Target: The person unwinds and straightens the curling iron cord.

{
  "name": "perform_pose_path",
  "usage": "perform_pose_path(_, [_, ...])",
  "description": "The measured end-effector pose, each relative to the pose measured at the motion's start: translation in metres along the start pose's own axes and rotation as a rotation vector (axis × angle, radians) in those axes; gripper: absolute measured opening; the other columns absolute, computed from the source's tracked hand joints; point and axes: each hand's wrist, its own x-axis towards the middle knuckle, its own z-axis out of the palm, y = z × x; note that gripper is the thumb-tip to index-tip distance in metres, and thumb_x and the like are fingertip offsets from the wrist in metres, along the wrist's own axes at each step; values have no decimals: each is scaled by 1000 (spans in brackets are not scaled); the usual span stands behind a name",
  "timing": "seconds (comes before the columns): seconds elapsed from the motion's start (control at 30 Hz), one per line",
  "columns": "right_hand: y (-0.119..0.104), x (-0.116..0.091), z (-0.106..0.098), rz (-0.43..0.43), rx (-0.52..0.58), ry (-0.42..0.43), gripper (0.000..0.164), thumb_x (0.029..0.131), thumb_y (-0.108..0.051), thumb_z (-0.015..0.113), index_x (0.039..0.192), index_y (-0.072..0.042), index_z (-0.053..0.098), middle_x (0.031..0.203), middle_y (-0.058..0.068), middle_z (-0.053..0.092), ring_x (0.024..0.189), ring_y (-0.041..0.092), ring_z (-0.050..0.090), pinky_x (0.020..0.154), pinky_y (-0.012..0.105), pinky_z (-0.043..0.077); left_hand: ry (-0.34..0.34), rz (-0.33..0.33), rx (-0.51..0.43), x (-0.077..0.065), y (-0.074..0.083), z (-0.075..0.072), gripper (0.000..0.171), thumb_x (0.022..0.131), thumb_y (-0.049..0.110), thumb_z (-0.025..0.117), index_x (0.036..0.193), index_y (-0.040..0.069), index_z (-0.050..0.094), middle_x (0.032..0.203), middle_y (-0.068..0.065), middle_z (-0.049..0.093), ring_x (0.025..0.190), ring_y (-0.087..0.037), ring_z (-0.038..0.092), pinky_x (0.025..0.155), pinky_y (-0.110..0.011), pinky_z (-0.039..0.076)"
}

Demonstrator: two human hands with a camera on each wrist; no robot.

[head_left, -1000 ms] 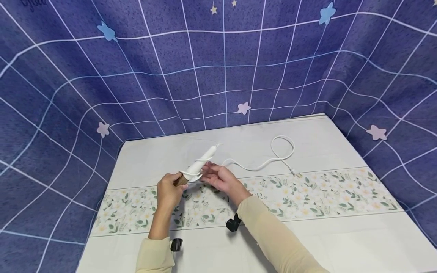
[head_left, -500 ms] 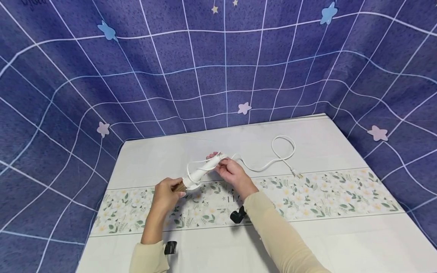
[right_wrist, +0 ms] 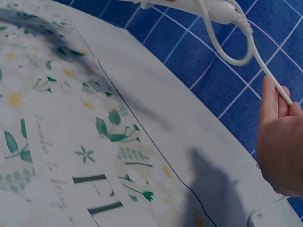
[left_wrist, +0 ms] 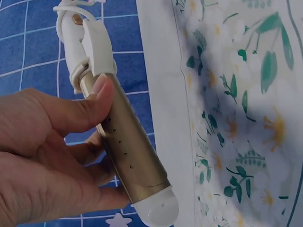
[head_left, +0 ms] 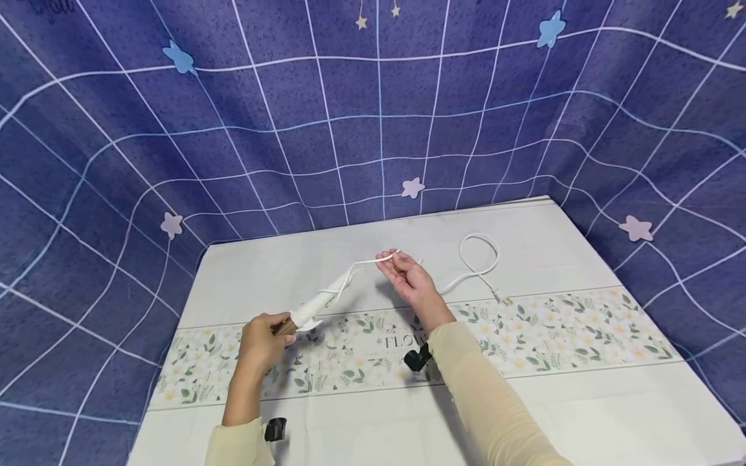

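A curling iron (head_left: 316, 307) with a white handle and gold-brown barrel is held above the table, tilted up to the right. My left hand (head_left: 259, 342) grips it by the barrel. In the left wrist view the barrel (left_wrist: 133, 144) shows small holes, a white tip and a white clamp lever near the thumb. The white power cord (head_left: 365, 261) still loops round the handle. To the right, my right hand (head_left: 416, 285) pinches this cord between thumb and fingers. In the right wrist view the cord (right_wrist: 261, 64) runs from the handle's end into the fingers.
The cord's far part lies in a loop on the white table (head_left: 256, 272) at the right, ending in a plug (head_left: 502, 299). A floral strip (head_left: 559, 330) crosses the table. A blue gridded curtain (head_left: 350, 129) with stars hangs behind and at both sides.
My right hand has moved right and slightly up from beside the handle, drawing the cord out. My left hand has shifted left and down with the curling iron, and fewer cord turns show on the handle.
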Motion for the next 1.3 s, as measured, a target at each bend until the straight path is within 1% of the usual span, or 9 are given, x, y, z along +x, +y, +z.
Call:
perform_pose_path(0.27, [-11, -1, -4, -24, -23, 70, 17, 99, 4, 40, 115, 3, 48, 100, 20, 65, 135, 34, 38, 107, 45, 36, 43, -5, -19, -2, -11, -2, 49, 82, -2, 72, 129, -3, 58, 115, -24, 59, 104, -43, 59, 86, -52, 50])
perform_pose_path(0.4, [-15, 0, -3, -30, -15, 86, 17, 100, 5, 39, 114, 3, 47, 124, 23, 56, 137, 33, 36, 108, 44, 36, 37, -7, -35, -1, -15, -4, 50, 82, -2, 72, 130, -1, 58, 116, -21, 59, 106, -41, 58, 88, -51, 50])
perform_pose_path(0.5, [-18, 0, -1, -30, -10, 97, 15, 100, 5, 39, 113, 3, 46, 145, 22, 39, 137, 32, 36, 108, 43, 36, 19, 4, -50, -2, -19, -7, 50, 82, -3, 72, 130, 0, 59, 116, -19, 59, 107, -40, 58, 88, -49, 51])
perform_pose_path(0.63, [-22, 1, 1, -36, -10, 114, 15, 100, 4, 40, 114, 2, 44, 152, 21, 29, 136, 32, 38, 107, 42, 37, -7, 27, -67, -3, -26, -10, 49, 81, -6, 72, 128, 0, 60, 117, -18, 59, 108, -40, 58, 87, -46, 53])
perform_pose_path(0.97, [-37, 2, 10, -74, 51, 96, 17, 100, 3, 37, 114, 3, 46, 150, 20, 33, 138, 33, 35, 109, 41, 34, -25, 64, -31, -4, -35, -17, 48, 78, -7, 73, 125, 1, 63, 116, -16, 60, 104, -38, 59, 87, -50, 51])
perform_pose_path(1.03, [-41, 1, 12, -86, 71, 97, 17, 100, 3, 39, 115, 3, 46, 141, 22, 45, 137, 32, 36, 109, 40, 35, -26, 63, -13, -5, -36, -19, 49, 77, -7, 74, 124, 0, 63, 115, -17, 60, 104, -38, 60, 87, -50, 51])
perform_pose_path(1.1, [-45, 0, 14, -95, 90, 91, 15, 100, 3, 39, 113, 3, 47, 122, 22, 58, 137, 30, 37, 108, 39, 36, -28, 54, 6, -5, -38, -20, 49, 77, -7, 74, 124, -1, 63, 115, -17, 60, 102, -38, 59, 86, -50, 51])
perform_pose_path(1.2, [-51, -1, 15, -104, 110, 89, 14, 100, 2, 39, 110, 4, 48, 101, 21, 64, 137, 29, 37, 109, 38, 35, -27, 22, 27, -6, -42, -21, 50, 77, -6, 75, 125, -1, 62, 116, -19, 59, 102, -40, 59, 85, -50, 50])
perform_pose_path(1.3, [-56, -1, 16, -120, 125, 104, 19, 100, 1, 38, 116, 6, 47, 111, 24, 62, 138, 29, 36, 111, 38, 32, -14, -16, 42, -5, -45, -22, 51, 78, -5, 75, 126, -1, 61, 117, -21, 59, 103, -43, 58, 83, -52, 49])
